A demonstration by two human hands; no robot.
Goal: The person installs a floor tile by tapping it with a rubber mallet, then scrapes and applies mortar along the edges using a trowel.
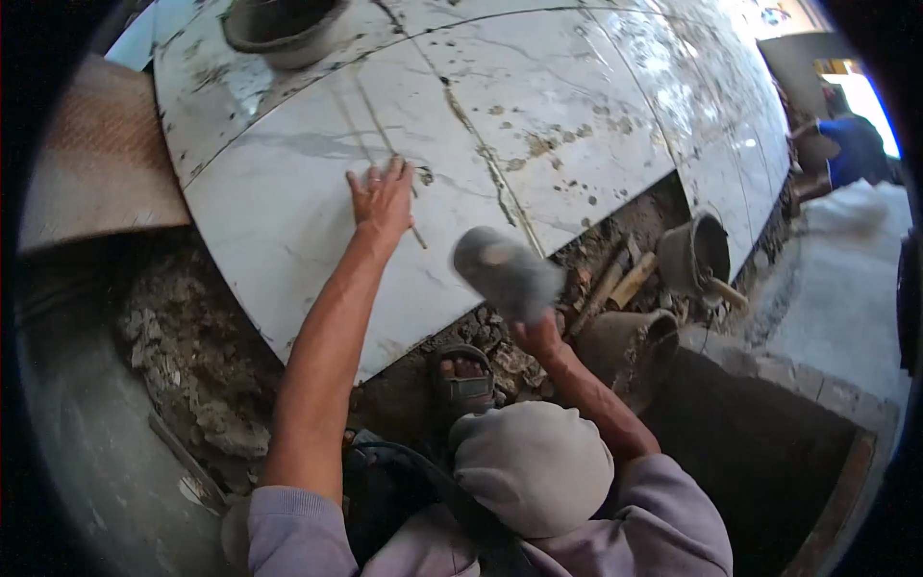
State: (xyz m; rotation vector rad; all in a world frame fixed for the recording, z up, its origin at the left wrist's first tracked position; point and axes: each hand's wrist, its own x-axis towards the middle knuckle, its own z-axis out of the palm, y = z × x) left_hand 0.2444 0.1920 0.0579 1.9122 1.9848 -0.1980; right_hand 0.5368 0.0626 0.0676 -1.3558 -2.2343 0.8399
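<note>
My left hand (383, 199) lies palm down with fingers outstretched on a large white marble-patterned tile (279, 226). A thin stick (373, 111) runs beneath or beside its fingers; the covered part is hidden. Near the tile's front edge, my right hand (540, 337) grips a grey mallet (505, 272), whose broad head is smeared by motion. The mallet's handle is mostly hidden by its head and my hand. The mallet appears to be above the tile, though I cannot tell whether they touch. Dirty joints separate this tile from its neighbours.
Two mortar-stained buckets (697, 252) (630, 351) stand at right beside wood pieces (606, 288) and rubble. A dark basin (286, 34) rests on the far-left tiles. At lower right is a dark recess (755, 438) with a raised edge. Another person (851, 149) crouches far right.
</note>
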